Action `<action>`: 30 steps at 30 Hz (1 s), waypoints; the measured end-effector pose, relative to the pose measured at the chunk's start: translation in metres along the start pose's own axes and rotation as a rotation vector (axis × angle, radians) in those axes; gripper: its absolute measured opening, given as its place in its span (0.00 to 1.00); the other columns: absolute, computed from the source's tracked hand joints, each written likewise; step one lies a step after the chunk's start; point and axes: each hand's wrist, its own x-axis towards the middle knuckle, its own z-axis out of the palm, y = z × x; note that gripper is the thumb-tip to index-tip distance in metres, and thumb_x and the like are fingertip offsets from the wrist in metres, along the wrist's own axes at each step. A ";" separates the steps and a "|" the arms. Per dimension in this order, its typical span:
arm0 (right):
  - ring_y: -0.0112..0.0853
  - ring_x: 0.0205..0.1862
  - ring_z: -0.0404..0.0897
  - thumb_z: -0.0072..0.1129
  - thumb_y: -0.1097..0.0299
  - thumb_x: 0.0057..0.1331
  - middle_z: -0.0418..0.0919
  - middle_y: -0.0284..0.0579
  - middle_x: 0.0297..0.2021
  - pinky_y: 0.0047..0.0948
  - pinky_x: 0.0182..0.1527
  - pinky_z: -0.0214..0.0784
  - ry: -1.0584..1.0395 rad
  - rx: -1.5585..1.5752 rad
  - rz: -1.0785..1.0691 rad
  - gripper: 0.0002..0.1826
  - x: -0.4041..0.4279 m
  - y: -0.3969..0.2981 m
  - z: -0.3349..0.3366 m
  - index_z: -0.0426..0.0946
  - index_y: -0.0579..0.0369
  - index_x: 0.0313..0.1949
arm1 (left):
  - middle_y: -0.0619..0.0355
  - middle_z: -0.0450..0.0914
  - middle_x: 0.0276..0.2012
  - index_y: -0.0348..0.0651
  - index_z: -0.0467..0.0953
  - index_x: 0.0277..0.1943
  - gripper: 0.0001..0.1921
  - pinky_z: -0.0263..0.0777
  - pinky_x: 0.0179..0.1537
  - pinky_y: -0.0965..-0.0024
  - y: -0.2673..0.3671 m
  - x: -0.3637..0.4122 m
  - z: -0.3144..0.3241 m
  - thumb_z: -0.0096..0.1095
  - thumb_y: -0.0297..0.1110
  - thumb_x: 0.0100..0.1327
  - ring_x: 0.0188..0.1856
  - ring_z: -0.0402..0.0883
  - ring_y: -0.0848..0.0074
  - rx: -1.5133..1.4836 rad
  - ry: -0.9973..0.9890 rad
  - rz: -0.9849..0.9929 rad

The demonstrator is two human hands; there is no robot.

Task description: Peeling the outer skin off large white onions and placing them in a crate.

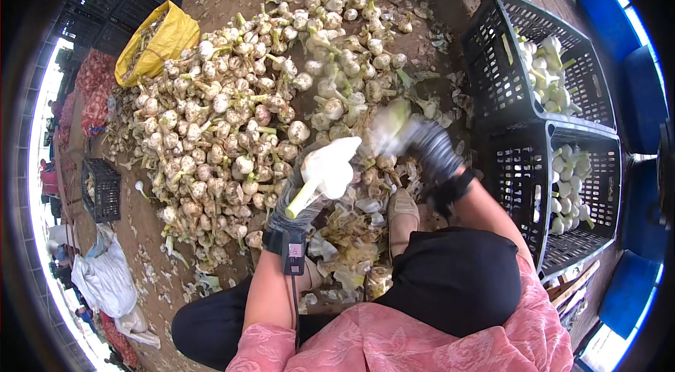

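A clean white garlic bulb [329, 169] with a short green stem rests in my left hand [290, 208], which wears a grey knit glove and grips it from behind. The stem points down to the left, towards my wrist. My right hand [430, 148], gloved alike, is blurred by motion beside the bulb's upper right. At its fingers is a smeared white and green piece of garlic [390, 124]; whether it is skin or a bulb cannot be made out. In front of both hands spreads a large heap of soil-stained garlic bulbs [211, 124] with cut stems.
Two black plastic crates [519, 187] [488, 55] at my right hold white garlic. Peeled skins [353, 240] lie between my shoes. A yellow sack [179, 34] stands at the heap's far left. Farther left are a small black crate [103, 192] and a white sack [105, 277].
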 end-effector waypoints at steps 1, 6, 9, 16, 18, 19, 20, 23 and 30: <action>0.32 0.38 0.78 0.61 0.57 0.57 0.79 0.44 0.34 0.27 0.42 0.69 -0.288 -0.307 0.041 0.19 -0.005 0.008 0.007 0.74 0.56 0.44 | 0.51 0.71 0.52 0.37 0.61 0.60 0.30 0.74 0.45 0.68 -0.001 -0.005 0.012 0.61 0.40 0.57 0.47 0.75 0.69 0.341 0.185 0.194; 0.26 0.39 0.76 0.64 0.66 0.56 0.78 0.42 0.42 0.26 0.46 0.68 -0.213 -0.315 0.301 0.28 -0.007 0.023 0.016 0.66 0.59 0.55 | 0.53 0.70 0.53 0.38 0.60 0.60 0.44 0.71 0.51 0.68 -0.006 -0.006 0.069 0.76 0.43 0.41 0.52 0.73 0.69 0.601 0.216 0.344; 0.21 0.38 0.74 0.63 0.70 0.57 0.78 0.40 0.38 0.22 0.40 0.69 -0.237 -0.103 0.046 0.22 0.007 0.008 0.011 0.70 0.60 0.51 | 0.52 0.70 0.53 0.37 0.59 0.59 0.43 0.72 0.49 0.67 -0.013 0.004 0.074 0.75 0.46 0.43 0.52 0.73 0.68 0.836 0.271 0.376; 0.38 0.25 0.74 0.62 0.71 0.54 0.73 0.45 0.23 0.32 0.28 0.67 -0.071 -0.923 -0.546 0.07 0.004 -0.007 0.041 0.75 0.56 0.32 | 0.50 0.70 0.50 0.40 0.57 0.59 0.32 0.72 0.49 0.66 -0.029 0.019 0.056 0.58 0.47 0.58 0.49 0.74 0.66 0.905 0.402 0.485; 0.41 0.28 0.74 0.62 0.70 0.54 0.72 0.46 0.25 0.34 0.31 0.67 -0.247 -0.954 -0.542 0.06 0.001 -0.004 0.046 0.75 0.55 0.32 | 0.53 0.72 0.48 0.38 0.62 0.56 0.32 0.71 0.49 0.69 -0.032 0.021 0.057 0.54 0.56 0.59 0.49 0.74 0.69 0.522 0.500 0.386; 0.39 0.29 0.76 0.61 0.69 0.55 0.74 0.45 0.27 0.32 0.33 0.68 -0.306 -0.831 -0.457 0.07 0.000 -0.003 0.045 0.76 0.55 0.33 | 0.53 0.74 0.46 0.38 0.65 0.54 0.32 0.74 0.46 0.68 -0.035 0.021 0.058 0.49 0.60 0.59 0.45 0.76 0.68 0.447 0.446 0.444; 0.36 0.30 0.77 0.61 0.69 0.57 0.76 0.44 0.28 0.30 0.34 0.69 -0.362 -0.710 -0.366 0.07 -0.001 -0.001 0.043 0.76 0.56 0.33 | 0.53 0.74 0.45 0.38 0.66 0.53 0.32 0.74 0.44 0.67 -0.033 0.021 0.059 0.49 0.60 0.59 0.44 0.76 0.68 0.368 0.536 0.432; 0.28 0.34 0.78 0.61 0.68 0.58 0.80 0.41 0.32 0.25 0.38 0.71 -0.080 0.015 -0.064 0.10 0.001 0.002 0.022 0.76 0.61 0.37 | 0.53 0.78 0.40 0.39 0.69 0.50 0.30 0.77 0.31 0.65 -0.030 0.019 0.061 0.49 0.60 0.59 0.35 0.79 0.69 0.092 0.616 0.419; 0.32 0.43 0.77 0.62 0.62 0.56 0.75 0.46 0.44 0.28 0.38 0.74 -0.081 -0.006 0.077 0.27 0.012 0.012 -0.007 0.67 0.59 0.53 | 0.54 0.79 0.36 0.36 0.68 0.53 0.32 0.74 0.22 0.74 -0.024 0.011 0.061 0.51 0.58 0.58 0.27 0.79 0.74 0.282 0.535 0.418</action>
